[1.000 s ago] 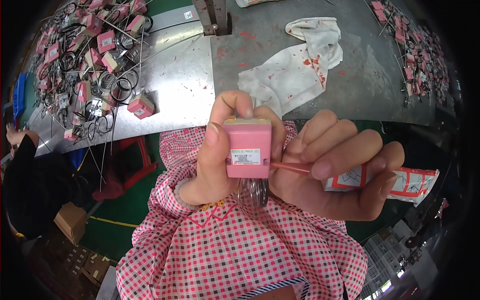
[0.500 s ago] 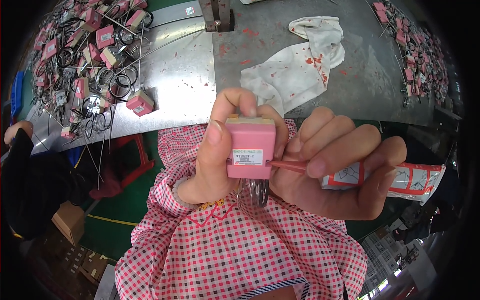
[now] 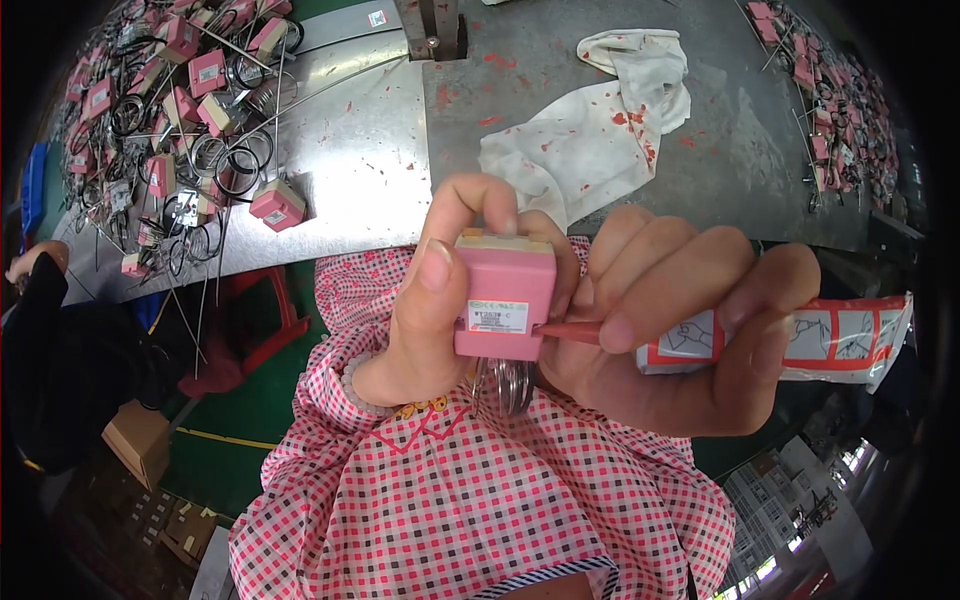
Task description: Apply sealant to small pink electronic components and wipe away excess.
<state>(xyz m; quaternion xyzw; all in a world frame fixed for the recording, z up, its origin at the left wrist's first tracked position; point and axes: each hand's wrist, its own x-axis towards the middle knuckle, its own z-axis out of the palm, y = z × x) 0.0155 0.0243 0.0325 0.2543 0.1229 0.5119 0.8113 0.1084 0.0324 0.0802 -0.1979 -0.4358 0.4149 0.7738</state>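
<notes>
My left hand (image 3: 425, 315) is closed on a small pink thermostat (image 3: 508, 280), holding it up in front of my chest by its sides. The block has a cream top, a white label on its face, and a coil of thin metal tubing (image 3: 508, 388) hanging below. In my right hand (image 3: 690, 290), the fingers are wrapped round a soft squeeze tube (image 3: 830, 345), white and red with printed drawings. Its tapered red nozzle (image 3: 575, 332) points left, with the tip at a notch in the block's lower right side. Whether anything is flowing out is too small to tell.
Several pink thermostats (image 3: 205, 75) with tangled coils and rods are heaped on the metal table (image 3: 350, 180) at the left. Another heap (image 3: 840, 110) lies at the far right. A white cloth (image 3: 590, 140) with red stains is spread beyond my hands. Another person's hand (image 3: 40, 260) shows at the left edge.
The tube has turned a little in my right hand and its far end has shifted right and up. The thermostat has tilted slightly, with the nozzle tip still at its notch.
</notes>
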